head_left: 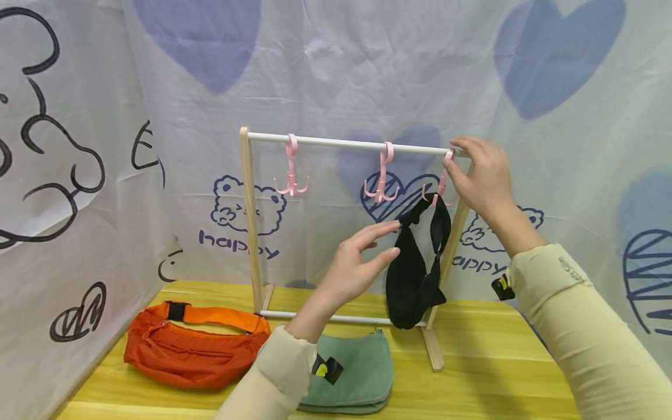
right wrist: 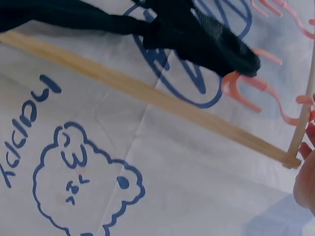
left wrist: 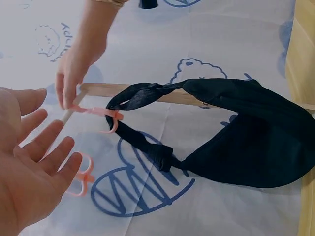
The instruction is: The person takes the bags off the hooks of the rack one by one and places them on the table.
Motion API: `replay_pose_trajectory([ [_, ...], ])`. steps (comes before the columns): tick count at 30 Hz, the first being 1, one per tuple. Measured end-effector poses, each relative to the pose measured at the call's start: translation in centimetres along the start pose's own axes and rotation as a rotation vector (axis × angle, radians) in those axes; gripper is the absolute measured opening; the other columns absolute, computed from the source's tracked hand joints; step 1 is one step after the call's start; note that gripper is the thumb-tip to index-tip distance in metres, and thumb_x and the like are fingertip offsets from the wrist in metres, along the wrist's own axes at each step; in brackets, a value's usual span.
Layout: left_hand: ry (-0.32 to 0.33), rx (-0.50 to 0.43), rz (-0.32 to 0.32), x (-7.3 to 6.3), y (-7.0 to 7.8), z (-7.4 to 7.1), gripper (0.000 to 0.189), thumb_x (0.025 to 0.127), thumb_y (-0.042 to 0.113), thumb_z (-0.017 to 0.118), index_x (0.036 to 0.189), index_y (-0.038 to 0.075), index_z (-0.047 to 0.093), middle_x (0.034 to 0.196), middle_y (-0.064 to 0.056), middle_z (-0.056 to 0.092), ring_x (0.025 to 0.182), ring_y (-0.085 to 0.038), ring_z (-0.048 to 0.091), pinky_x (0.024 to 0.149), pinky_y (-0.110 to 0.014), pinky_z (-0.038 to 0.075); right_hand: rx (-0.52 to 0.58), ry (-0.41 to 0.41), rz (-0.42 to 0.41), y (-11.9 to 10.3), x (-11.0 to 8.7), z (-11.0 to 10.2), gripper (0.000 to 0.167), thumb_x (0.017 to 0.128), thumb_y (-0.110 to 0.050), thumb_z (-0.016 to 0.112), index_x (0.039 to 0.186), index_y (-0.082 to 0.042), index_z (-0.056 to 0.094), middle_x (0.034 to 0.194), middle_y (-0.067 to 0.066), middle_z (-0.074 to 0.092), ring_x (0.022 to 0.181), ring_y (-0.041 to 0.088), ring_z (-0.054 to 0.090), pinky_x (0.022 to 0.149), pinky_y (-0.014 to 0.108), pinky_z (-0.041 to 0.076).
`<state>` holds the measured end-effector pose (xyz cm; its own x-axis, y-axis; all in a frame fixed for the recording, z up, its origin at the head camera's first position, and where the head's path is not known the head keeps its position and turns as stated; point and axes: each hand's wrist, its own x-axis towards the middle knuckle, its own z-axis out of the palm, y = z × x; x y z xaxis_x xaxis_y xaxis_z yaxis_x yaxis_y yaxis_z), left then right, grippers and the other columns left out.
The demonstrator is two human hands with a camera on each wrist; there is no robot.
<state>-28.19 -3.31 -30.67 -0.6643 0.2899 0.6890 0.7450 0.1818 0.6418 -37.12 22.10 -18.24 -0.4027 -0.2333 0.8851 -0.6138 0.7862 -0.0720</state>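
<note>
A black cloth bag point(head_left: 406, 286) hangs by its knotted strap from the rightmost pink hook point(head_left: 444, 175) on the rack's white bar. My right hand point(head_left: 485, 178) pinches the top of that hook at the bar's right end; only its fingertips enter the right wrist view. To the left of the bag, my left hand point(head_left: 354, 262) is held in the air with fingers extended, its fingertips close to the strap. In the left wrist view, the black bag point(left wrist: 251, 137) dangles beyond the left hand point(left wrist: 34, 157), whose palm has nothing in it.
Two more pink hooks, a left one point(head_left: 291, 169) and a middle one point(head_left: 385, 175), hang bare on the rack point(head_left: 341, 142). An orange waist bag point(head_left: 194, 356) lies on the yellow wooden table point(head_left: 488, 361) at left. A green pouch point(head_left: 362, 373) lies in front, partly behind the left sleeve.
</note>
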Motion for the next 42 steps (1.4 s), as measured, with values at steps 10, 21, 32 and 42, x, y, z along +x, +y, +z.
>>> replay_pose_trajectory([
  [10,0.044,0.005,-0.006,4.1,-1.7,2.3,0.047,0.102,0.018,0.069,0.148,0.013,0.059,0.152,-0.002,0.056,0.137,-0.017,0.054,0.109,-0.036,0.049,-0.042,-0.120,0.035,1.3,0.4,-0.4,0.034,0.099,-0.015,0.072,0.128,0.002,0.068,0.125,0.023,0.070,0.122,0.044,0.060,0.113,0.057,0.038],
  [21,0.079,0.007,-0.076,6.8,-3.9,4.7,0.050,0.102,0.018,0.069,0.150,0.013,0.057,0.151,-0.006,0.057,0.133,-0.023,0.057,0.110,-0.044,0.049,0.010,-0.175,0.034,2.2,0.1,-0.6,0.035,0.101,-0.014,0.069,0.134,0.000,0.066,0.132,0.022,0.067,0.128,0.044,0.056,0.112,0.060,0.041],
  [32,0.147,-0.080,-0.255,9.9,-5.4,6.5,0.050,0.102,0.023,0.070,0.150,0.014,0.058,0.149,-0.006,0.060,0.136,-0.025,0.058,0.110,-0.041,0.050,0.047,-0.130,0.040,2.4,0.1,-0.1,0.036,0.102,-0.014,0.068,0.135,-0.002,0.066,0.133,0.021,0.067,0.131,0.042,0.054,0.114,0.058,0.039],
  [42,0.091,-0.006,-0.309,12.4,-6.8,7.0,0.054,0.101,0.023,0.070,0.153,0.018,0.054,0.153,-0.008,0.055,0.143,-0.028,0.049,0.117,-0.045,0.042,0.052,-0.133,0.049,2.6,0.3,0.5,0.036,0.102,-0.016,0.068,0.136,-0.003,0.065,0.134,0.019,0.067,0.129,0.040,0.054,0.110,0.059,0.042],
])
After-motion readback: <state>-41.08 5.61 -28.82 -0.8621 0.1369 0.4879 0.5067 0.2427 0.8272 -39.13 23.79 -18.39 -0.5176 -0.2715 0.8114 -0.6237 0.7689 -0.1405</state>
